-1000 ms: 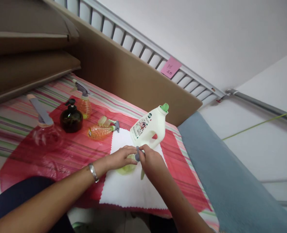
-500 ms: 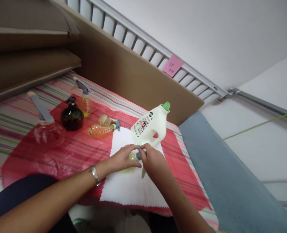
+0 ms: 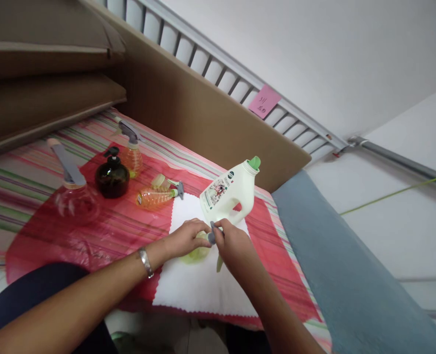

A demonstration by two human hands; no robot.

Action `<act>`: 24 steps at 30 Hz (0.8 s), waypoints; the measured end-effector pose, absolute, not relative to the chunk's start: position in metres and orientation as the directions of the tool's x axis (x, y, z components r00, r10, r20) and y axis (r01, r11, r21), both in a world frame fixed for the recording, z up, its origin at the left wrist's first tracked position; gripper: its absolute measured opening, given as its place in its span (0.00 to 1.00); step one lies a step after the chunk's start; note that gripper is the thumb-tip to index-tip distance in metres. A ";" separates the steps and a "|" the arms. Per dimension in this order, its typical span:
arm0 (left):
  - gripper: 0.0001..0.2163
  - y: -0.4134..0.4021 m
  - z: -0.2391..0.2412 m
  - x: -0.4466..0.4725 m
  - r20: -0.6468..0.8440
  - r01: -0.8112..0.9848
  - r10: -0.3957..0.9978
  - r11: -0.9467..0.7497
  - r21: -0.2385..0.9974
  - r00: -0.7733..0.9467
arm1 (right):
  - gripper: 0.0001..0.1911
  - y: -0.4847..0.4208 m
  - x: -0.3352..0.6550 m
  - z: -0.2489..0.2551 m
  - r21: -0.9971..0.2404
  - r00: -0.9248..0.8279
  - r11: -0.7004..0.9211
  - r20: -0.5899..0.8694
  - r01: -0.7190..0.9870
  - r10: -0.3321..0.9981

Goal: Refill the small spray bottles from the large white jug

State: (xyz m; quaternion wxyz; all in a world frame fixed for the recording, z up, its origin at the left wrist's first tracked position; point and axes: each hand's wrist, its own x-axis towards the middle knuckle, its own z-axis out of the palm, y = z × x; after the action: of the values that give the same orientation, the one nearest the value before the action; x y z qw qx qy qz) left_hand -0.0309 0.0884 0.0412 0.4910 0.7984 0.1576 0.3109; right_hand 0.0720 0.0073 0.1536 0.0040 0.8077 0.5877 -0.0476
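Observation:
My left hand [image 3: 185, 237] is wrapped round a small pale green spray bottle [image 3: 196, 253] standing on a white cloth [image 3: 199, 285]. My right hand [image 3: 233, 243] pinches the bottle's grey spray head [image 3: 212, 238] from the right, fingers closed on it. A green trigger or tube tip [image 3: 219, 264] pokes out below my right hand. Just behind both hands stands a white detergent jug [image 3: 228, 192] with a green cap, on the cloth's far edge.
On the red plastic sheet [image 3: 92, 236] to the left lie an orange spray bottle [image 3: 157, 197] on its side, an upright orange sprayer [image 3: 130, 152], a dark pump bottle [image 3: 112, 177] and a clear sprayer [image 3: 74, 196]. A cardboard wall [image 3: 203, 123] backs the table; grey fabric [image 3: 336, 275] lies to the right.
Both hands stay on the small bottle and its spray head with only slight shifts. The view has drifted a little.

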 end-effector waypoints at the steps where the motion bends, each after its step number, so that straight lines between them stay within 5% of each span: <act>1: 0.09 0.088 0.041 -0.030 0.346 -0.057 0.547 -0.476 0.878 0.763 | 0.10 0.007 0.072 0.154 -0.050 0.302 -0.307 -0.083 0.951 0.950; 12: 0.08 0.097 0.045 -0.033 0.366 -0.096 0.427 -0.534 0.840 0.827 | 0.10 0.005 0.075 0.153 -0.034 0.283 -0.286 -0.079 0.958 0.956; 17: 0.17 0.078 0.044 -0.026 0.378 0.041 0.616 -0.556 0.830 0.691 | 0.11 0.008 0.069 0.153 -0.057 0.325 -0.330 -0.088 0.942 0.942; 20: 0.14 0.070 0.044 -0.021 0.393 0.076 0.669 -0.558 0.827 0.631 | 0.11 0.010 0.067 0.155 -0.063 0.338 -0.345 -0.097 0.936 0.936; 24: 0.13 0.069 0.044 -0.020 0.407 0.090 0.697 -0.558 0.825 0.591 | 0.12 -0.011 0.067 0.174 -0.213 0.193 -0.194 -0.027 0.958 0.981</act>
State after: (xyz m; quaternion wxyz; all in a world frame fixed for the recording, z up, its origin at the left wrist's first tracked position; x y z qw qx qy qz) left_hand -0.0195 0.0695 0.0441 0.4000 0.7972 0.2468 0.3788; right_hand 0.0667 -0.0109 0.1744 -0.0744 0.7687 0.6304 -0.0785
